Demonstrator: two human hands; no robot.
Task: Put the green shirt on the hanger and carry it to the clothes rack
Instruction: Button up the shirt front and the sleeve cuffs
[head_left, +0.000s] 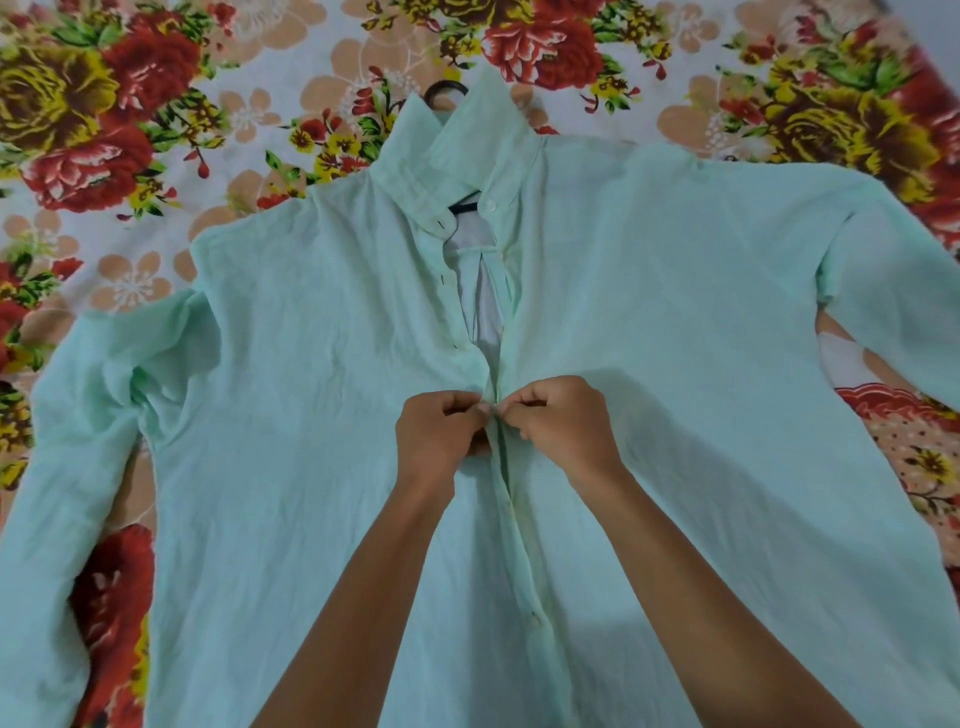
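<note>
Green shirt (322, 415): lying flat on floral bedsheet (130, 130), hanger (445, 89) hook peeking above collar. Left hand (441, 431), right hand (558, 421): fingers pinching the placket edges together mid-chest.

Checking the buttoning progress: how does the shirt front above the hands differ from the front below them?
Above the left hand and right hand, the green shirt gapes open, showing its pale inside and the dark hanger. Below them the edges lie closed in a buttoned line. Both parts lie flat on the floral sheet.
</note>
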